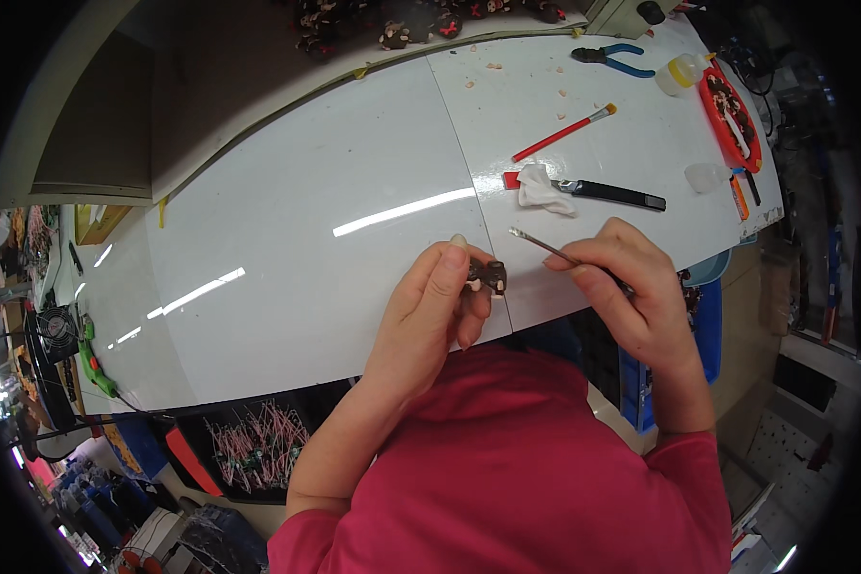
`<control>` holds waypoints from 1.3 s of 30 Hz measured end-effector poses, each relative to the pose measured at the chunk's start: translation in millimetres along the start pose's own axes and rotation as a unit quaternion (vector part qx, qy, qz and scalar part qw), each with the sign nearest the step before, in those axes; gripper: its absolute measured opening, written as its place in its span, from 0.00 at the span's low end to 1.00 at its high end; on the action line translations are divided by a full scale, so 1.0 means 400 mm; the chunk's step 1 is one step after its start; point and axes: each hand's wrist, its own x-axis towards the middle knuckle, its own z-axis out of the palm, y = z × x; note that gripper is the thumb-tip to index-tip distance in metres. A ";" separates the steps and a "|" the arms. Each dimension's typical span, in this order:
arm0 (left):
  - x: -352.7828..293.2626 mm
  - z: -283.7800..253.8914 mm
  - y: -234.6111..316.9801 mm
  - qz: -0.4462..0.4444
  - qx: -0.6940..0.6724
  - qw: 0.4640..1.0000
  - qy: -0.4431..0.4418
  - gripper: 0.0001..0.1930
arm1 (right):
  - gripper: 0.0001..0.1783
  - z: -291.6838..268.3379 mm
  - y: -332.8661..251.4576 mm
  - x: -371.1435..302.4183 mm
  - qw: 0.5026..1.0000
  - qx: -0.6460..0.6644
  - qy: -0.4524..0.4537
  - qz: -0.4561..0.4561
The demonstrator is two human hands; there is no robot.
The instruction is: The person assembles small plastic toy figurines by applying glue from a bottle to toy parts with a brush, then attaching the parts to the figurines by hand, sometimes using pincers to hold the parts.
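Observation:
My left hand pinches a small dark-brown figurine with pale pinkish bits, just above the front edge of the white table. Part of the figurine is hidden behind my thumb and fingers. To its right, my right hand is closed around a thin metal tool with a small flattened tip. That tip points up and left, a short way from the figurine and not touching it. Just beyond lies a crumpled white cloth over a flat tool with a black handle.
A red-handled brush, blue-handled pliers and a yellow-topped bottle lie farther back. At right stands a red tray of small brown pieces. More brown figurines crowd a shelf at the back. Pink wires fill a box below the table.

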 end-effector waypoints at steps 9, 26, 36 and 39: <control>0.002 0.003 0.003 -0.008 -0.053 0.999 0.006 0.23 | 0.14 -0.016 -0.060 0.006 0.996 -0.074 -0.004 -0.052; 0.002 0.004 0.004 -0.007 -0.072 0.997 0.005 0.25 | 0.16 -0.004 -0.073 0.012 0.967 -0.214 -0.061 -0.123; -0.002 0.005 -0.003 0.019 -0.024 1.000 0.002 0.25 | 0.17 0.011 -0.068 0.017 0.951 -0.270 -0.038 -0.146; -0.001 0.004 -0.014 0.046 0.026 0.999 0.008 0.24 | 0.17 0.004 -0.075 0.015 0.945 -0.287 -0.050 -0.150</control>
